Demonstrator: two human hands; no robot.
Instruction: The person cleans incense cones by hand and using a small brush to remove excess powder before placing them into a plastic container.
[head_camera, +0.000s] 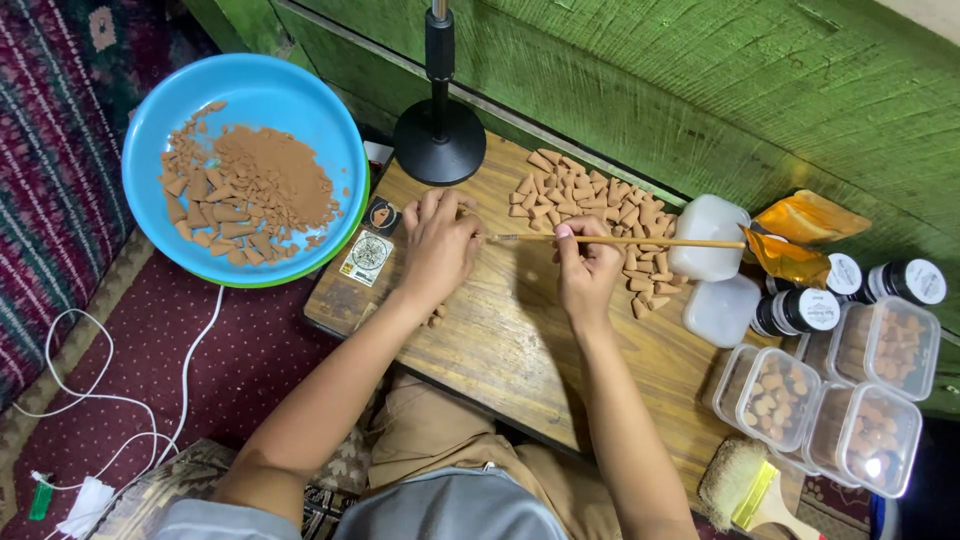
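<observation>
The right hand (588, 265) pinches a thin wooden stick (640, 241) near its left end — fingers clamped on it. The stick's long axis runs left-right; its tip reaches the left hand (437, 245), whose fingers curl together, contents hidden — brown incense cones (590, 195) lie just beyond.

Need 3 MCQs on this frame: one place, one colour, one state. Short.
1. Where does the blue bowl lie?
A. left of the wooden board
B. on the board
C. on the lidded boxes

2. What colour is the wall behind the board?
A. white
B. green
C. red

3. What is the right hand doing?
A. lying flat, open
B. pinching a thin stick
C. lifting a box

A: the bowl sits off the board's left edge.
B: the wall is painted green.
B: its fingers close on the stick, which the left hand meets at the other end.
</observation>
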